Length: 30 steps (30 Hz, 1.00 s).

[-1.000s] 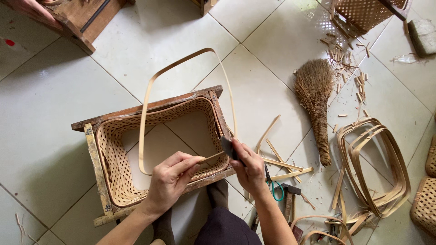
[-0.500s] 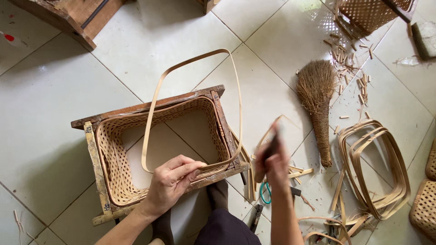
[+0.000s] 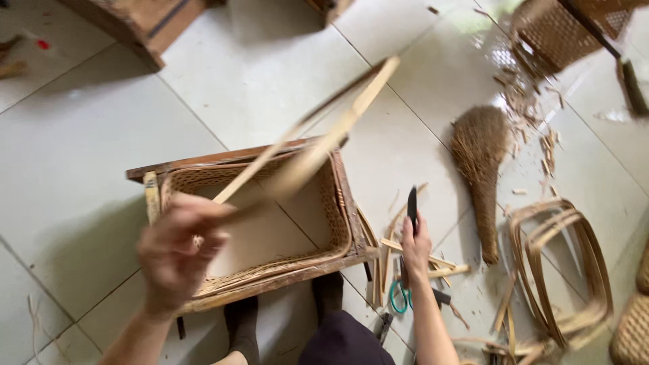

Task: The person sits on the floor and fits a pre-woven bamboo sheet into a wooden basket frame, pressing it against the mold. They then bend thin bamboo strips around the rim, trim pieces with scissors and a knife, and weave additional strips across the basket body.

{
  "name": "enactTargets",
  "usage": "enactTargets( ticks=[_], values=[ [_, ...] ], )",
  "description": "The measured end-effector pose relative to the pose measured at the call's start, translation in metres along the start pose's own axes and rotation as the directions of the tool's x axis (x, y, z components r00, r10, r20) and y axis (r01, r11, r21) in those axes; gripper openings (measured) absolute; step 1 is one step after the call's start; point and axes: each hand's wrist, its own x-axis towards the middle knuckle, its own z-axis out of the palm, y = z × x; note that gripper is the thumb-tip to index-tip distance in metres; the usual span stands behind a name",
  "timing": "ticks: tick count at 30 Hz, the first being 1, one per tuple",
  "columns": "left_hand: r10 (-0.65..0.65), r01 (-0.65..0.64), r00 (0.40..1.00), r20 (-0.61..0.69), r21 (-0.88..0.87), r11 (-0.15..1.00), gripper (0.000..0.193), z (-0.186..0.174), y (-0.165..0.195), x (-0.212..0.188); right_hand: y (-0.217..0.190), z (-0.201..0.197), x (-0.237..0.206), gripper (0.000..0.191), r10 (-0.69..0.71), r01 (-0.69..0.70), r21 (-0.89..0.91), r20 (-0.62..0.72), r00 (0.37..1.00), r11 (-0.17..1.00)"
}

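Above the basket frame (image 3: 257,223), left hand (image 3: 177,250) grips strip (image 3: 318,145).

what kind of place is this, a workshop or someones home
Probably a small basket-weaving work area on a pale tiled floor: a half-woven cane basket in a brown wooden frame, looped bamboo strip hoops, and scattered cane offcuts beside a brown hand broom.

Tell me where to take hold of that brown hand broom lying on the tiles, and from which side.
Take the hand broom by its narrow handle end, which points toward the person, near the bamboo scraps. Come from above: it lies flat on the tiled floor, and the tapered neck suits a grip better than the wide bristle fan at the far end.
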Motion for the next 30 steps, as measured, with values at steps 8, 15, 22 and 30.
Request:
enactTargets(
  ticks=[8,15,22,30],
  values=[
    [-0.357,0.181,0.907,-0.224,-0.558,0.810,0.032,-0.064,-0.028,0.017,-0.035,0.010,-0.033,0.048,-0.659,0.608,-0.296,-0.111,0.744,0.736],
    [-0.606,0.383,0.796,-0.002,-0.773,0.505,0.034,-0.071,-0.074,-0.009,-0.212,0.072,-0.117,0.076,-0.506,0.978,0.121,0.863,-0.018,0.172],
    [-0.054,0.158,0.981,-0.187,0.604,0.781,0.039,-0.113,-0.079,-0.058,-0.223,0.111,-0.150,0.078,-0.294,0.973,0.011,0.954,0.059,0.229],
    [-0.072,-0.203,0.931,0.358,0.672,0.712,0.030,-0.124,-0.112,-0.165,-0.181,0.162,-0.161,0.077,-0.325,0.961,0.084,0.946,0.006,0.263]
  ],
)
